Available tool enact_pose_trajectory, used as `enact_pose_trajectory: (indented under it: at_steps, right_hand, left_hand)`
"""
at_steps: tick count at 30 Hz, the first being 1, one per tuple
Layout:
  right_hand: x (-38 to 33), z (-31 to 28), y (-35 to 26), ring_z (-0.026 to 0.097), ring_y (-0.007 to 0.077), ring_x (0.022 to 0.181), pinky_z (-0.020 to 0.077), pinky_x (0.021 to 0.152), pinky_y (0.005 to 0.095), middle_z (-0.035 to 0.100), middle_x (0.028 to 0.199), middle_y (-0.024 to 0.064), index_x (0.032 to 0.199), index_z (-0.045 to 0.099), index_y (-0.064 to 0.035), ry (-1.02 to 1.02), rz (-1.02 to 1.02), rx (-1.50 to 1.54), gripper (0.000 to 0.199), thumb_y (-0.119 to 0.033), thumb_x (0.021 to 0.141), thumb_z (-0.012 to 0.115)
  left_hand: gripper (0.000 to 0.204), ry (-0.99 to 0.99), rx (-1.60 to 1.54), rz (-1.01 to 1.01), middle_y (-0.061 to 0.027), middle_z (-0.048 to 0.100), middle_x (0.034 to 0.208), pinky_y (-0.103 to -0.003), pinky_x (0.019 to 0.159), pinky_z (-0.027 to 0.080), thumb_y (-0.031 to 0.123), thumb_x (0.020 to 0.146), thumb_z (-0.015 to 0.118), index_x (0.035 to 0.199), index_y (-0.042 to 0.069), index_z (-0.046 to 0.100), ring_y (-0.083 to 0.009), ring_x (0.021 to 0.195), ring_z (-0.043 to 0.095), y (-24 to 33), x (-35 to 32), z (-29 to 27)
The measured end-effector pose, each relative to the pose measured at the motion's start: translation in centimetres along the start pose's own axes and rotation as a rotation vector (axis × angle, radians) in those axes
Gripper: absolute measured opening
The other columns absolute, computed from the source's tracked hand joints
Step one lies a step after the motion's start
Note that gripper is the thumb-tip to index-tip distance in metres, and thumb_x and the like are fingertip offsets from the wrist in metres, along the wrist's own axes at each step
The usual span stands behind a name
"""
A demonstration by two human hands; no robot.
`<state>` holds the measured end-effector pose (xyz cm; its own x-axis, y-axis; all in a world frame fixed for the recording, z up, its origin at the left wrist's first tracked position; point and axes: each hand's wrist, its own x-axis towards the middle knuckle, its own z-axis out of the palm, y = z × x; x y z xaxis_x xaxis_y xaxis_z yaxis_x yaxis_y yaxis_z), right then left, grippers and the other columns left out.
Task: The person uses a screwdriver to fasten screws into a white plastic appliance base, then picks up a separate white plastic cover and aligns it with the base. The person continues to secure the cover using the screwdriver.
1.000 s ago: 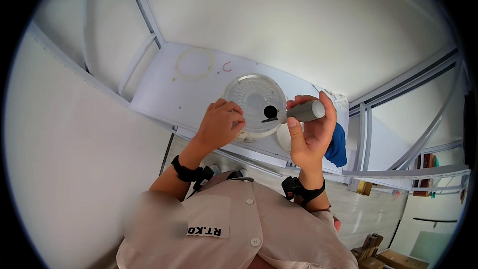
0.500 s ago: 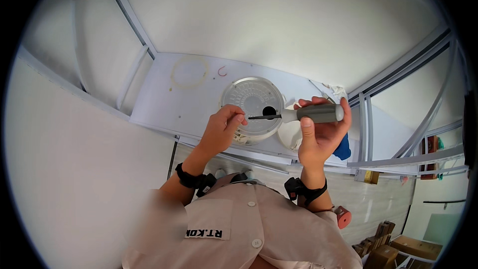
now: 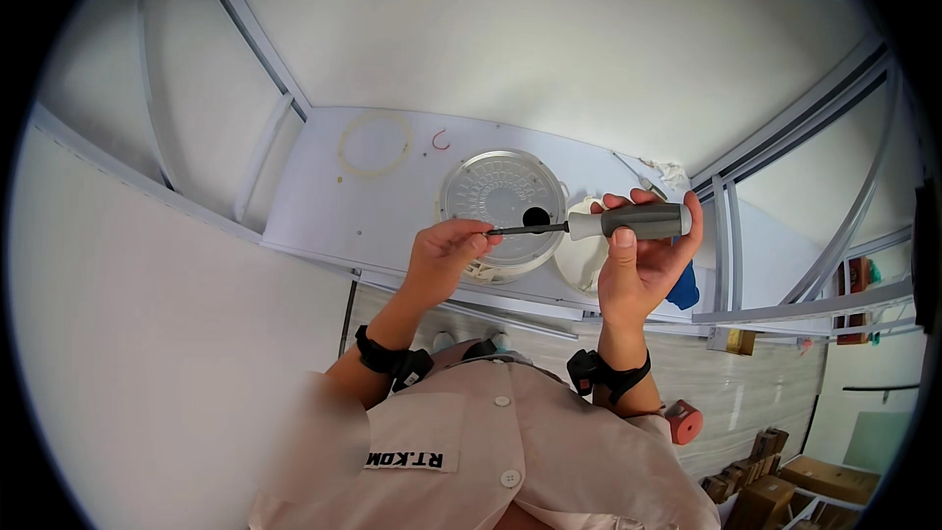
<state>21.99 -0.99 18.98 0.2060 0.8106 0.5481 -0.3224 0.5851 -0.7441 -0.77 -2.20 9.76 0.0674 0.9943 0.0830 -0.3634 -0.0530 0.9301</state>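
A screwdriver (image 3: pixel 643 222) with a grey handle and dark shaft lies nearly level in my right hand (image 3: pixel 638 275), its fingers curled round the handle and its tip pointing left. My left hand (image 3: pixel 437 257) pinches at the tip. Whatever small thing is between those fingertips is too small to make out. Below and behind the shaft stands a round white appliance part (image 3: pixel 494 182) with a silver, dotted metal face and a dark round hole (image 3: pixel 536 218). Close to its right, partly behind my right hand, is a white round piece (image 3: pixel 577 260).
On the white table (image 3: pixel 314 206) lie a pale ring (image 3: pixel 376 173), a curved red piece (image 3: pixel 441 146) and several tiny bits. At the right are another tool (image 3: pixel 643 180), crumpled white material (image 3: pixel 673 173) and blue cloth (image 3: pixel 684 290). Metal frame bars (image 3: pixel 728 245) edge the table.
The screwdriver and both hands have shifted slightly right in view, as has the scene. The left fingertips now meet the screwdriver's tip more closely.
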Motion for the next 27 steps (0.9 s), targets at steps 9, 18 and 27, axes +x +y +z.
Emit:
enact_pose_trajectory:
  at_steps: [9,18,27]
  right_hand:
    - [-0.1,0.1,0.0,0.067,0.0299,0.112,0.0585,0.098,0.0555,0.055,0.132,0.0193,0.159,0.022,-0.0152,0.03,0.029,0.021,0.083,-0.005,0.095,0.074]
    - [0.4,-1.3,0.5,0.071,0.029,0.102,0.0595,0.094,0.0452,0.064,0.116,0.0138,0.148,0.032,-0.0084,0.131,0.016,-0.12,0.086,-0.012,0.084,0.089]
    - [0.3,-1.5,1.0,0.071,0.0303,0.102,0.0586,0.093,0.0467,0.064,0.115,0.0134,0.145,0.035,-0.0098,0.16,0.086,0.015,0.075,-0.011,0.088,0.084]
  left_hand:
    - [0.018,-0.002,-0.039,0.065,-0.014,0.078,0.104,-0.029,0.082,0.059,0.005,0.101,0.069,0.117,-0.002,0.072,-0.0148,0.089,0.071,-0.7,-0.1,-0.1]
    - [0.015,-0.024,0.279,0.252,-0.0094,0.077,0.103,-0.027,0.084,0.057,0.0,0.098,0.07,0.112,-0.003,0.074,-0.0169,0.093,0.073,-0.4,-0.6,0.5]
    - [0.015,0.059,-0.008,0.243,-0.013,0.076,0.102,-0.032,0.089,0.061,0.001,0.098,0.071,0.113,-0.004,0.07,-0.0204,0.098,0.075,0.0,-1.3,1.0]
